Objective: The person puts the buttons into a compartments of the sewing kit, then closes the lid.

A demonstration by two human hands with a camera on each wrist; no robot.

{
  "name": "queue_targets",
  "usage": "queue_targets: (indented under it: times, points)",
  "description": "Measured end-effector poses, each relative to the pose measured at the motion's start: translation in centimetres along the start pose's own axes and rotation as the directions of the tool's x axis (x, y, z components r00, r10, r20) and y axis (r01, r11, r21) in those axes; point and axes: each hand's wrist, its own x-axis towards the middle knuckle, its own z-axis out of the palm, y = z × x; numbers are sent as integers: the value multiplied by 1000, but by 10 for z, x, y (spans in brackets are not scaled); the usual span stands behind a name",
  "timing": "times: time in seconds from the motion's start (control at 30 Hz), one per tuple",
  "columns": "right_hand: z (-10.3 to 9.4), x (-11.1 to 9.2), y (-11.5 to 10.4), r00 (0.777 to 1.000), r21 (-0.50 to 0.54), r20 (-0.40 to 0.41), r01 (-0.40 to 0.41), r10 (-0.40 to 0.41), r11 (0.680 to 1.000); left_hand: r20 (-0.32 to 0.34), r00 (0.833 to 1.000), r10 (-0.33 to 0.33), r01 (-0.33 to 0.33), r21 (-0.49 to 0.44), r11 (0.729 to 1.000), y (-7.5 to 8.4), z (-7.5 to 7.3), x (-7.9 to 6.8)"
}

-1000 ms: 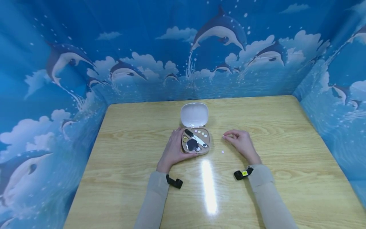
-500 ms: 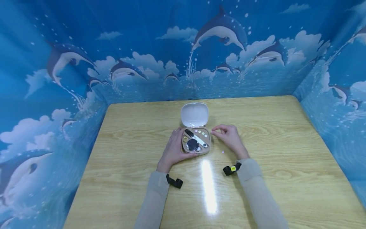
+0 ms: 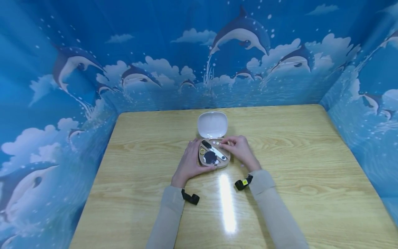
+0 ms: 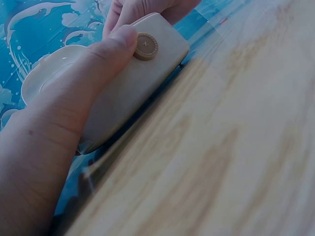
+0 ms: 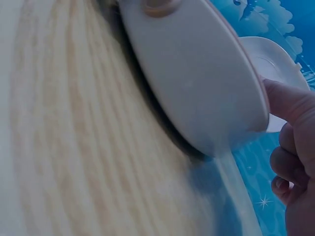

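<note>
A small beige case (image 3: 224, 165) stands with its white lid (image 3: 212, 125) raised, on the wood-grain table. My left hand (image 3: 189, 160) grips its left side, thumb along the front near a round brown clasp (image 4: 146, 46) in the left wrist view. Inside lie a tool with a black end and a white handle (image 3: 219, 153), a black disc (image 3: 210, 157), a yellow ring (image 3: 202, 151) and small pale buttons (image 3: 217, 143). Over the button compartment, my right hand (image 3: 240, 148) pinches a small button, mostly hidden by the fingertips.
A pink button (image 3: 242, 165) lies on the table (image 3: 140, 180), right of the case and near my right wrist. A blue dolphin-print curtain (image 3: 161, 52) surrounds the table's back and sides. Each wrist wears a black camera band.
My right hand has moved left from the table beside the case to over the button compartment, carrying the small button. My left hand has kept its hold on the case.
</note>
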Motion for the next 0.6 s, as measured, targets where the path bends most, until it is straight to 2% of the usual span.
queue_targets:
  times: [0.47, 0.6]
  points:
    - [6, 2, 3, 996, -42, 16, 87, -87, 995, 1, 1000, 4, -4, -8, 1000, 1, -1, 0]
    - [5, 2, 1, 996, -33, 27, 80, -79, 996, -2, 1000, 4, -4, -7, 1000, 1, -1, 0]
